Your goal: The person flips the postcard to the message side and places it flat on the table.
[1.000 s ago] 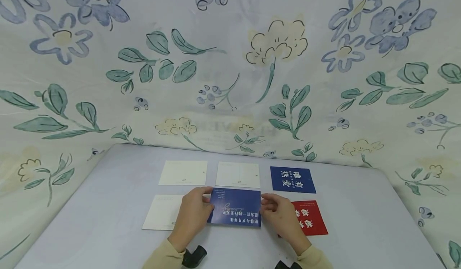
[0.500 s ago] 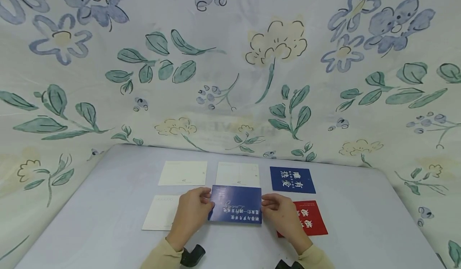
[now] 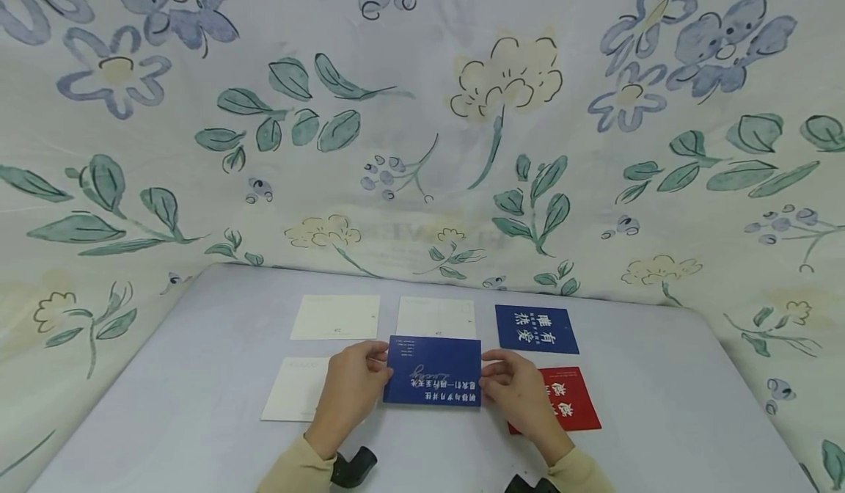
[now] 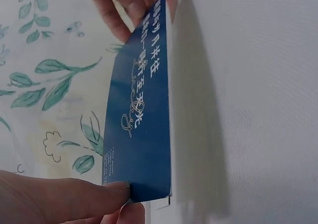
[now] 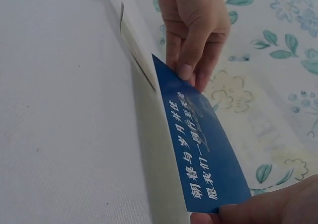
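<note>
Both hands hold a blue postcard (image 3: 432,372) with white lettering, raised over the table and tilted. My left hand (image 3: 353,386) pinches its left edge, with the thumb on the printed face in the left wrist view. At the opposite edge my right hand (image 3: 518,390) pinches the card between thumb and fingers, as the right wrist view shows close up. The lettering reads upside down from the head view. A red card (image 3: 571,399) lies partly hidden behind my right hand. Beside my left hand is a cream card (image 3: 293,390), its right part covered.
Two more cream cards, a left one (image 3: 335,317) and a middle one (image 3: 436,315), lie in the back row. A dark blue card (image 3: 537,329) lies to their right. Flower-patterned cloth (image 3: 409,148) rises behind the white table (image 3: 198,375).
The blue postcard has risen slightly and tipped so its face shows more evenly with less glare. Both hands keep their hold on its edges; the other cards lie where they were.
</note>
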{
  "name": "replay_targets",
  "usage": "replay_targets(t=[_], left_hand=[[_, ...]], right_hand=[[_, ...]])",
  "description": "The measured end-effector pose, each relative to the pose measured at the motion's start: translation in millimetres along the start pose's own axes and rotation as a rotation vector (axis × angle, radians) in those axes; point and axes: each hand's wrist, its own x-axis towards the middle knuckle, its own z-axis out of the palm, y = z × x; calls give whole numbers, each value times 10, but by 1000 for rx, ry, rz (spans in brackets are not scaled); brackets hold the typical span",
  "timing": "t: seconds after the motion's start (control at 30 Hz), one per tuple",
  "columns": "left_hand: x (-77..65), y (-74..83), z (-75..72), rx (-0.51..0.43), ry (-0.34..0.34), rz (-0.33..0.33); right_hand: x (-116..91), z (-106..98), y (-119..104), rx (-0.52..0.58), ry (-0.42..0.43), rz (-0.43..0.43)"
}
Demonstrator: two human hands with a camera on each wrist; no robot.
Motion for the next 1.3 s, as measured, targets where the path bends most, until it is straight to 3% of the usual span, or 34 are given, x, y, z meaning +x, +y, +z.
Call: replay_targets(t=[0.83, 1.3], left_hand=[[-5, 29, -18, -22, 45, 28], [-4, 38, -28, -30, 47, 12]], right_hand=[[-9, -3, -31, -83, 58, -17], [-18, 3, -49, -67, 81, -29]])
